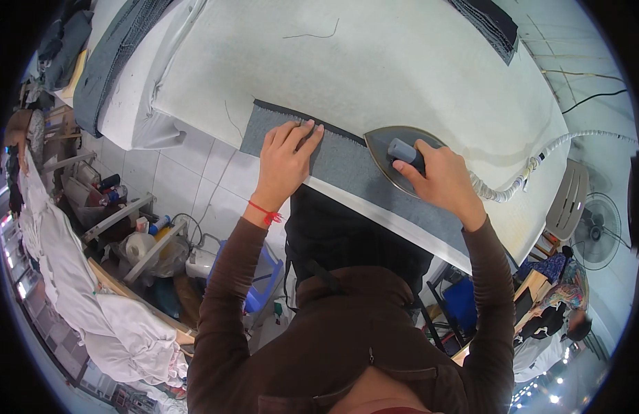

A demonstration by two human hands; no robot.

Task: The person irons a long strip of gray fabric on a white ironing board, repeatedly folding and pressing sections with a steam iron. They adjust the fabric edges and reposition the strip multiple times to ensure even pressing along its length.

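A grey strip of fabric (347,172) lies along the near edge of a white padded ironing table (402,62). My left hand (286,160) presses flat on the strip's left part, fingers spread toward its dark far edge. My right hand (440,181) grips the grey handle of a steam iron (385,146), whose pointed sole rests on the fabric just right of my left hand. A ribbed white hose (533,169) runs from the iron to the right.
Dark grey cloth (109,62) hangs over the table's far left, and another dark piece (488,24) lies at the top right. White garments (112,310) pile at lower left beside shelves and a blue stool (264,276). A fan (598,231) and a seated person (554,317) are at right.
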